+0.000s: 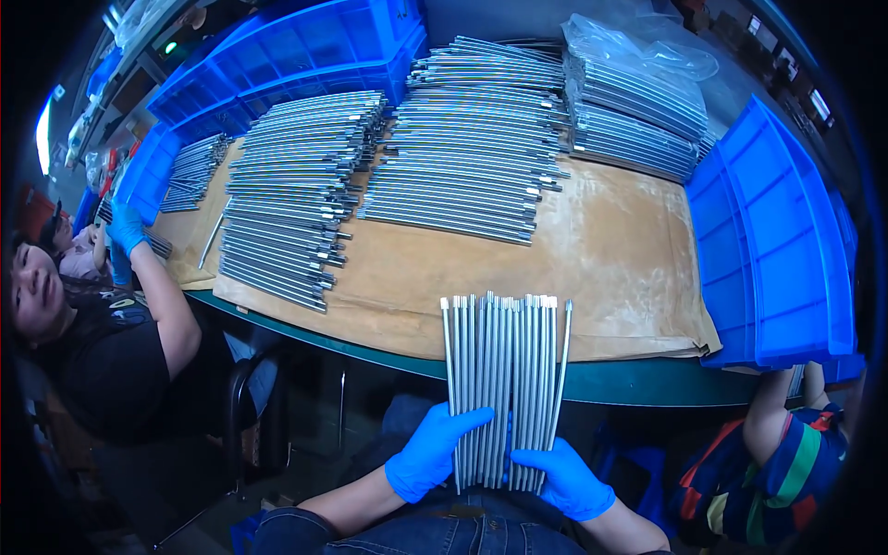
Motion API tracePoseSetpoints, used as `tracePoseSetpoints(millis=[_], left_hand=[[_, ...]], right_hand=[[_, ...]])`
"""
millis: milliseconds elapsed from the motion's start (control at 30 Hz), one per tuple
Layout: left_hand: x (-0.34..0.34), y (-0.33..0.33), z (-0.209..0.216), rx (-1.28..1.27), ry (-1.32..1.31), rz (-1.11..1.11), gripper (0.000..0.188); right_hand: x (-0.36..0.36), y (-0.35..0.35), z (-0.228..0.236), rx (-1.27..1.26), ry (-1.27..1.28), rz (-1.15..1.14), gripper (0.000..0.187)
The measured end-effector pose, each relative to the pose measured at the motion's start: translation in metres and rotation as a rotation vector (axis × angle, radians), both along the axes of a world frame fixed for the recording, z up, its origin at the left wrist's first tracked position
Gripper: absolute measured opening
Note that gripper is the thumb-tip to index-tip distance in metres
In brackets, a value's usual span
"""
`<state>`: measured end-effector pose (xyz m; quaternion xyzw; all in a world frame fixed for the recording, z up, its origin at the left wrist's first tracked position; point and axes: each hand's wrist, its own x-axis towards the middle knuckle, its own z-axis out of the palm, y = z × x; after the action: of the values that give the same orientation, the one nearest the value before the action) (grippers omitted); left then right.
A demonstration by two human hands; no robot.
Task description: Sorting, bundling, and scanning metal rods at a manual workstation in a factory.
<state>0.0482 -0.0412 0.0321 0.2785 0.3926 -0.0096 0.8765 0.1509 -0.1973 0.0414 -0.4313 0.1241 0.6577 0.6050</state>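
Observation:
A bundle of thin silvery metal rods [499,370] stands nearly upright before me, at the near edge of the table. My left hand [437,448], in a blue glove, grips the bundle's lower left side with the thumb laid across the front. On the lower right side my right hand [566,477], gloved the same way, holds it too, its thumb pointing inward. The fingers of both hands are mostly hidden behind the rods. The rod tops are roughly level, and one rod at the right edge splays outward.
Rod piles lie at the left [287,203] and middle [462,157] of the brown-covered table [629,240]. A plastic-covered stack [634,120] sits behind. Blue bins [768,231] stand at right and at the back [296,55]. Co-workers sit at left [102,361] and right [768,472].

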Motion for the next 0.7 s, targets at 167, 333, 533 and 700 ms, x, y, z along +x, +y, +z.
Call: tracePoseSetpoints(millis=[167,333,533,700], left_hand=[[0.002,0.004,0.003,-0.131,-0.026,-0.01,0.036],[0.007,0.001,-0.003,-0.222,-0.073,-0.049,0.037],[0.008,-0.003,-0.012,-0.186,-0.094,-0.004,0.036],[0.006,-0.006,-0.009,-0.147,-0.081,0.024,0.035]], right_hand=[[-0.007,-0.001,-0.001,-0.046,-0.036,-0.026,0.045],[-0.006,-0.003,0.001,-0.043,-0.057,-0.034,0.043],[-0.009,-0.008,-0.007,-0.05,-0.075,-0.047,0.042],[-0.015,-0.012,-0.009,-0.057,-0.189,-0.054,0.041]])
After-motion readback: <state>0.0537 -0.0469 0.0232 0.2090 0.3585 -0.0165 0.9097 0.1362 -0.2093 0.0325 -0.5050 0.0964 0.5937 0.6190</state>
